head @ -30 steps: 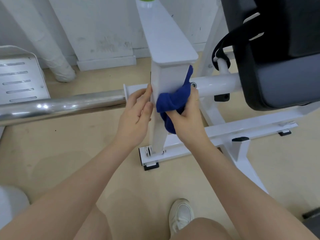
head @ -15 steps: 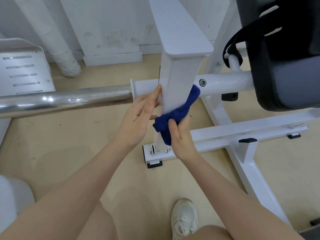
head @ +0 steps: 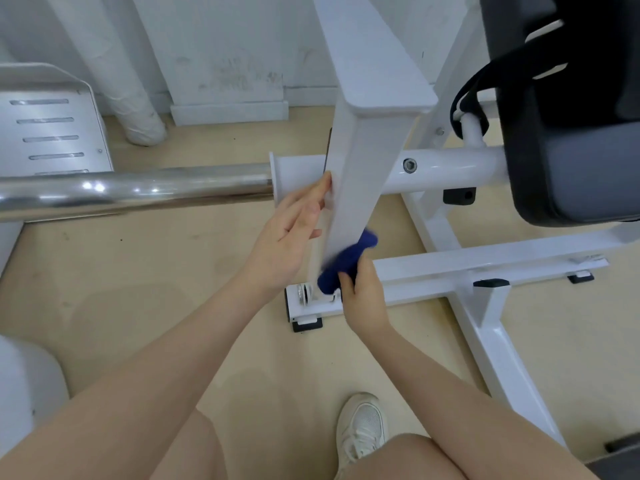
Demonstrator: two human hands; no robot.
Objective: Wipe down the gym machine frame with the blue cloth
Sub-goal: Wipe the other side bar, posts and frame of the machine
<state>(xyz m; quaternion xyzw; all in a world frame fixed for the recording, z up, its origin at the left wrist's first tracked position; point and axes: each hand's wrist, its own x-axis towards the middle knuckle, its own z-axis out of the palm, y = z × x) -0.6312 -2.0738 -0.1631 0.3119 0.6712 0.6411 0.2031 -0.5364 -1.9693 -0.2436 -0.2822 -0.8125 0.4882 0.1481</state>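
The white gym machine frame (head: 485, 268) filled the right and centre of the picture, its square upright post (head: 360, 181) rising through the middle and its floor rails spreading toward the lower right. A black seat pad (head: 571, 161) hung over the upper right, and a chrome bar (head: 138, 192) ran in from the left edge to a white collar beside the post.

The left hand (head: 287, 244) lay against the post's left face with fingers fairly straight and close together, bracing rather than gripping. The right hand (head: 363, 296), just below centre, had its fingers curled round the bunched blue cloth (head: 346, 261), which was pressed to the lower front of the post, close above the base rail. The cloth was blurred, so exactly how much of it touched the metal could not be told.

The likeliest trouble lay at the foot of the post: small metal hardware (head: 304, 292) sat at the rail end just beside the cloth, and a downward stroke carried too far could snag the fabric or knock the knuckles there. Bunched so tightly, the cloth might also wipe only a narrow strip, leaving the post's side faces untouched. The person's white shoe (head: 362, 427) stood near the rail, well clear of the hands.
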